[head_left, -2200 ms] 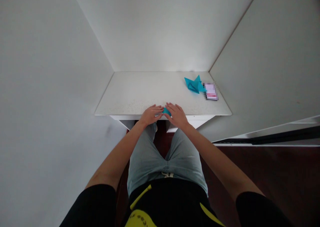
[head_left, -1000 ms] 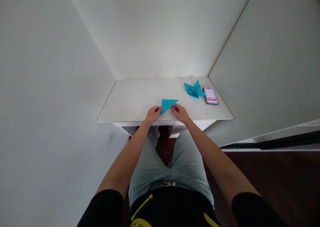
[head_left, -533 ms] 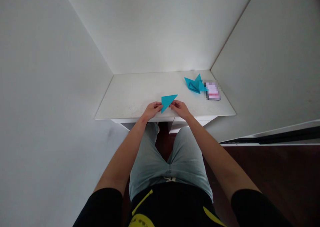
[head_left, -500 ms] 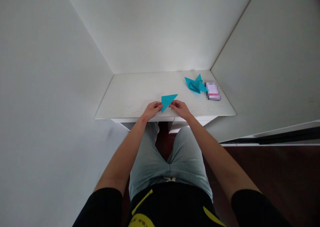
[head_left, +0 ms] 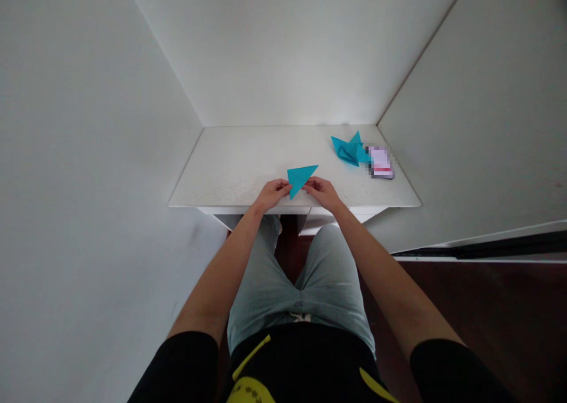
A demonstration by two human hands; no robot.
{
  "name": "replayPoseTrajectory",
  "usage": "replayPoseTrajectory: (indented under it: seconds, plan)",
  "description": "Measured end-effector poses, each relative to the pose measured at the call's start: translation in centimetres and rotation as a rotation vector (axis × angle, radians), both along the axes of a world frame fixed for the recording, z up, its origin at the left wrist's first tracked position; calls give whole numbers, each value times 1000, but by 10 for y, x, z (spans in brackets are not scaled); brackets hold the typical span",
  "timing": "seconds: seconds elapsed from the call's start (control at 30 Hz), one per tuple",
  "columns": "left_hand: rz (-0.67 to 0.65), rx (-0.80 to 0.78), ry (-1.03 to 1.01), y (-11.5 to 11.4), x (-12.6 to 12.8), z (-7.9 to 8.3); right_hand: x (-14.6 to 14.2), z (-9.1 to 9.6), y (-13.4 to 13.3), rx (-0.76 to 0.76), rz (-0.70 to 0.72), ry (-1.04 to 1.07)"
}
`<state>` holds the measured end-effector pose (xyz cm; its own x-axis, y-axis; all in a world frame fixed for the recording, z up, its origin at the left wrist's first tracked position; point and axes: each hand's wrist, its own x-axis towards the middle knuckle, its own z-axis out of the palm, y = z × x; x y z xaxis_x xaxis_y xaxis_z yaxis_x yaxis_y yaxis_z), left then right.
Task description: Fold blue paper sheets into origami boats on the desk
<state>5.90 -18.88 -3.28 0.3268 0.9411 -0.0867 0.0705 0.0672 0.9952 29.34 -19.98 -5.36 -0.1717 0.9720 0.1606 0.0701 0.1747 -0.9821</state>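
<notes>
"Where's the blue triangle (head_left: pixel 300 178)?"
"Over the desk (head_left: pixel 234 158), near its front edge — left hand (head_left: pixel 274 194) pinching its left side, right hand (head_left: pixel 323 192) its slanting lower edge, fingers nearly closed."
"And beyond?"
"Rightward, a folded figure (head_left: pixel 351 151) — tip overlapping a pixelated rectangle (head_left: pixel 381 163)."

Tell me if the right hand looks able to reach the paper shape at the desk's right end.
Probably yes: the paper shape lies just beyond the right hand, with nothing visible between them on the desk. The hand holds the blue triangle, though, so it would likely need to let go first.
</notes>
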Motion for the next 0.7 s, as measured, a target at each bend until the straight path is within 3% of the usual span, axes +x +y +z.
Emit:
replayPoseTrajectory:
  seconds: [0.5, 0.7]
  plan:
    - [-60, 79, 140, -4, -4, 12, -1, 8, -3, -9, 11, -40]
    - [-90, 97, 126, -4, -3, 10, 0, 8, -5, -20, 22, -44]
